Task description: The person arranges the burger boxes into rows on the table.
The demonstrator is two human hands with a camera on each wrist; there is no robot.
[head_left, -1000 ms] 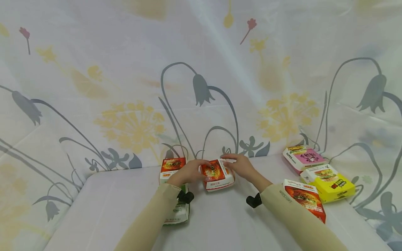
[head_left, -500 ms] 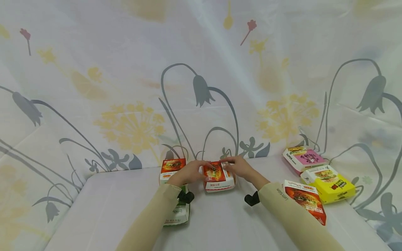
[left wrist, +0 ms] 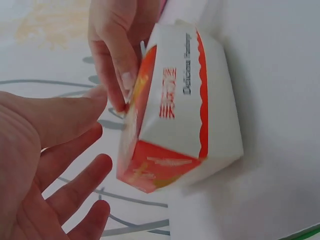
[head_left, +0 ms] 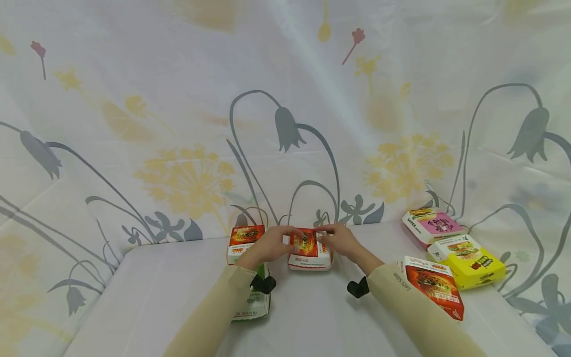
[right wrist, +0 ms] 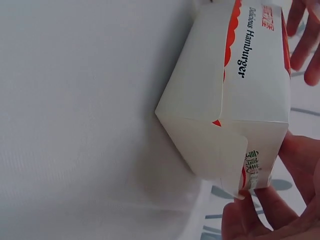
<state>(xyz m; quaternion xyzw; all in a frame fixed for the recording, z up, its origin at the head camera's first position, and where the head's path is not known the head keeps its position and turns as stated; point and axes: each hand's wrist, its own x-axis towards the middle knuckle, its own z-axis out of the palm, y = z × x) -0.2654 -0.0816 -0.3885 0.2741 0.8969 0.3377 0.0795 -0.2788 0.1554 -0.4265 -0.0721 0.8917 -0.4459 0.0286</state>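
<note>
- Red-lidded and white, the "Delicious Hamburger" box (head_left: 308,253) sits on the white tabletop (head_left: 321,317) between your hands.
- Your left hand (head_left: 272,245) is loosely spread beside its left end, a gap between; your right hand (head_left: 342,241) pinches its far right corner.
- A burger picture fills its lid; black lettering and a scalloped red line mark its near side.
- The tabletop stretches from its near side toward you; the flower-printed sheet (head_left: 178,109) rises behind it.
- Just left stands a red-topped burger box (head_left: 246,238), with a green-and-white box (head_left: 255,303) nearer you; well right, red (head_left: 433,286), yellow (head_left: 470,263) and pink (head_left: 434,225) burger boxes.
</note>
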